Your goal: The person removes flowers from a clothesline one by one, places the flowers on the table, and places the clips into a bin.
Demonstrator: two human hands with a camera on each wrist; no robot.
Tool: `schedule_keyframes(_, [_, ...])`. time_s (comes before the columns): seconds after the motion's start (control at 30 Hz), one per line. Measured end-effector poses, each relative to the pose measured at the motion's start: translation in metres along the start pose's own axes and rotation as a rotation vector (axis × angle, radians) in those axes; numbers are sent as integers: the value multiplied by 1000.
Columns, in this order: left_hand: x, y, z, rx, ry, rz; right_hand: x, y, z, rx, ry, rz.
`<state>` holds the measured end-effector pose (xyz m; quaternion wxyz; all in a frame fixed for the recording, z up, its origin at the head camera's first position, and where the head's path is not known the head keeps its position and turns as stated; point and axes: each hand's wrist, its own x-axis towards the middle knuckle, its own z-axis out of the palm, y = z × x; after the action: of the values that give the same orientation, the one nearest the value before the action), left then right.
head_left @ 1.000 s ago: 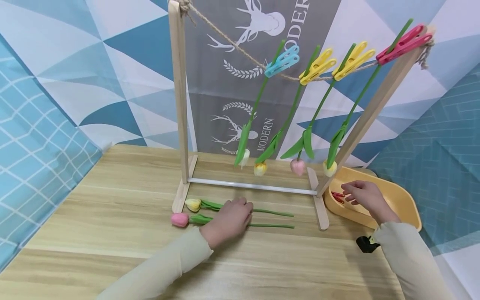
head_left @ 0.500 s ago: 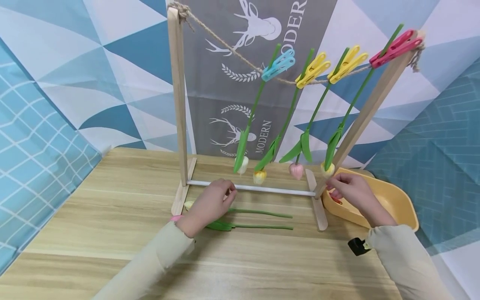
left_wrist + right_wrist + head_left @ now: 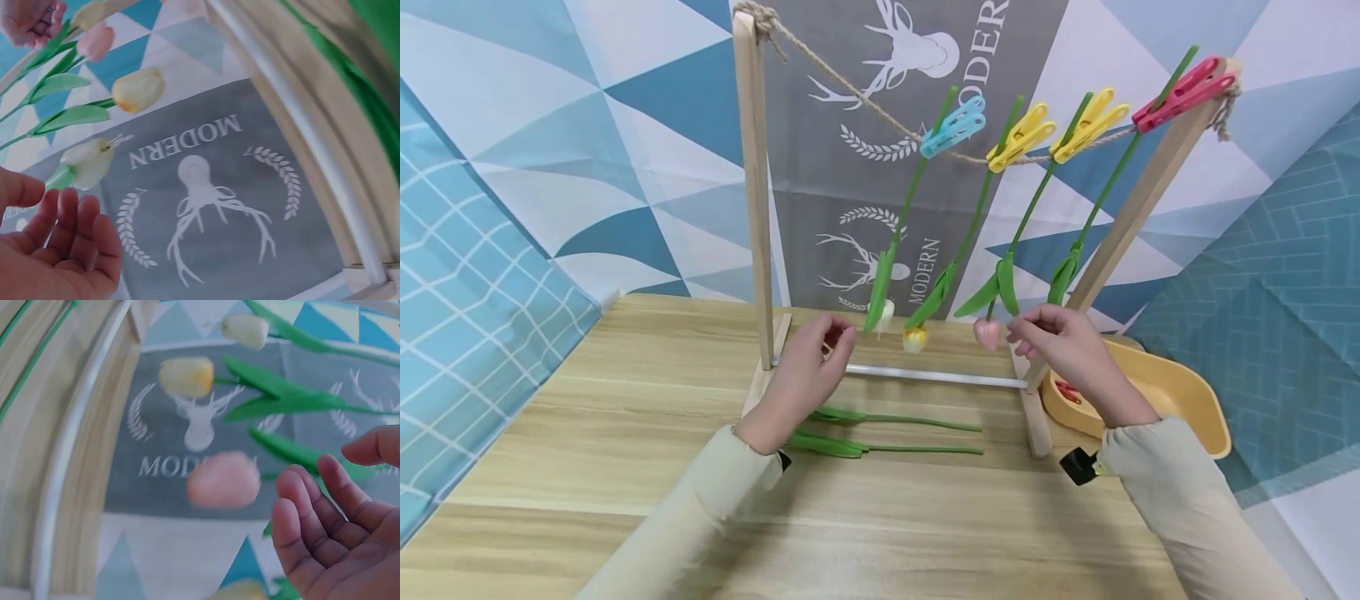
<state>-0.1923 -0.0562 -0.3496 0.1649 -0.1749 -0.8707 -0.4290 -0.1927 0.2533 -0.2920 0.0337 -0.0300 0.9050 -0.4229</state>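
My left hand hovers left of a hanging white tulip, holding nothing, its fingers loosely bent. In the left wrist view its fingertips appear close to that white flower. My right hand is beside a hanging pink tulip, fingers loosely bent and nothing in them. It covers the head of the rightmost tulip. A yellow-orange tulip hangs in between. Stems are clipped to a rope by a blue clothespin, two yellow clothespins and a red clothespin.
Two more tulips lie on the wooden table, heads hidden behind my left hand and forearm. Wooden posts and a white rod form the stand. At right is a yellow basket with red clothespins inside.
My left hand has risen from the tulips on the table and moved left. My right hand has left the basket, moving up and left to the hanging pink tulip.
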Motion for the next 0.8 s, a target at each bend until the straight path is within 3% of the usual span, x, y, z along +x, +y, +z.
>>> schedule_keyframes(0.3, [15,17,-8,-147,89,10,5,-40,5,226,46,-162])
schedule_keyframes(0.57, [32,31,-9,-290,119,-5,10,-86,7,419,87,-275])
schedule_keyframes(0.8, [47,45,-12,-369,153,-1,10,-129,3,501,217,-398])
